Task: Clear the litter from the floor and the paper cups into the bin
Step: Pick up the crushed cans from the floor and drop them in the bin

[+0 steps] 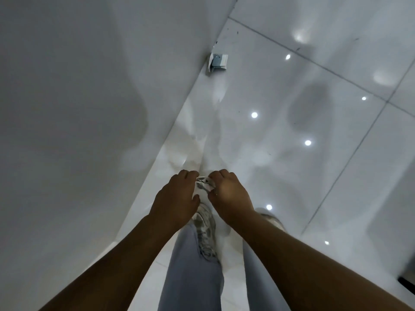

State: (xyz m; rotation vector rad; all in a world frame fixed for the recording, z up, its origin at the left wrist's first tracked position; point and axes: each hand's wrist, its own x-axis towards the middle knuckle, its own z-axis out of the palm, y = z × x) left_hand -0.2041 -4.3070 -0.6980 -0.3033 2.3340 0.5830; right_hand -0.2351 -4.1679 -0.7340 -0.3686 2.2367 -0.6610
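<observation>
Below, wall point(78, 108): a plain white surface is seen at the left.
Floor point(314, 153): glossy white tiles with ceiling-light reflections.
Left hand point(175, 198): its grip is curled onto the crumpled paper point(203, 185).
Right hand point(229, 194): likewise pinched on that paper, above a shoe point(205, 230).
Wrapper point(217, 63): grey-white litter is seen lying where floor meets wall; no writing can be read.

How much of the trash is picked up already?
Some is in hand: both hands, left hand and right hand, hold a crumpled scrap of paper between them, off the floor. Left to do: a small blue-and-white wrapper lies on the tiled floor by the wall. No bin or paper cups are in view, so nothing shows as binned yet.
</observation>
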